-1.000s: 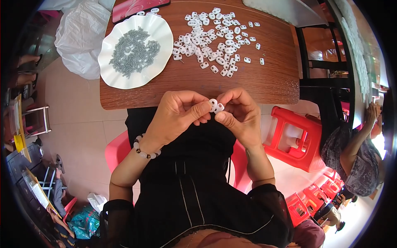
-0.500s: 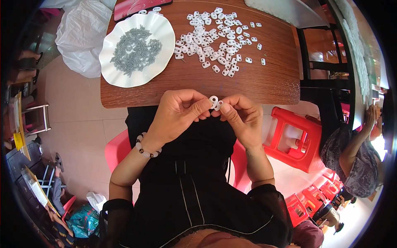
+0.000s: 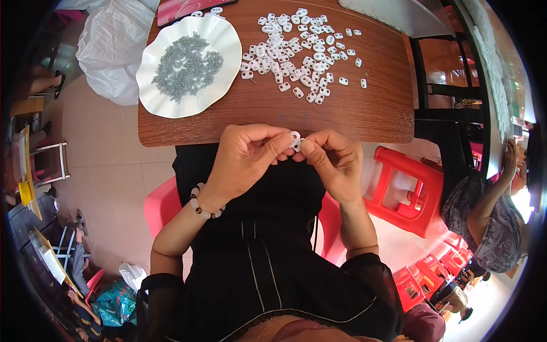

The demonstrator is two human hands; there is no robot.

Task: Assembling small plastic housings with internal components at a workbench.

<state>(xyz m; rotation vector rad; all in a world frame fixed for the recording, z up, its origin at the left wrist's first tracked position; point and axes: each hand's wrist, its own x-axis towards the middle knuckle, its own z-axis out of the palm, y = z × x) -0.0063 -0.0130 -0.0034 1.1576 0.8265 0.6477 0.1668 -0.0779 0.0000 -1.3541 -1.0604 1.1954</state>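
Observation:
Just off the table's near edge, my left hand [image 3: 250, 157] pinches a small white plastic piece with holes [image 3: 295, 137] between thumb and forefinger. My right hand [image 3: 333, 162] has its thumb and forefinger closed on a second white plastic piece [image 3: 301, 143], pressed up against the first. The fingertips cover part of both pieces, so how they join cannot be made out. Beyond my hands, a loose heap of similar white two-holed plastic pieces [image 3: 307, 81] spreads over the table. To its left, a white wavy-rimmed plate [image 3: 149, 91] holds many small grey screws or pins [image 3: 185, 68].
The brown wooden table [image 3: 364, 117] ends just beyond my hands. A pink device [image 3: 188, 10] lies at its far left corner. A white plastic bag [image 3: 111, 57] is left of the table; a red stool [image 3: 399, 191] stands at the right. Another person [image 3: 484, 216] sits far right.
The right-hand white piece has turned slightly and sits closer against the left one, more covered by my fingers. Both hands have hardly moved.

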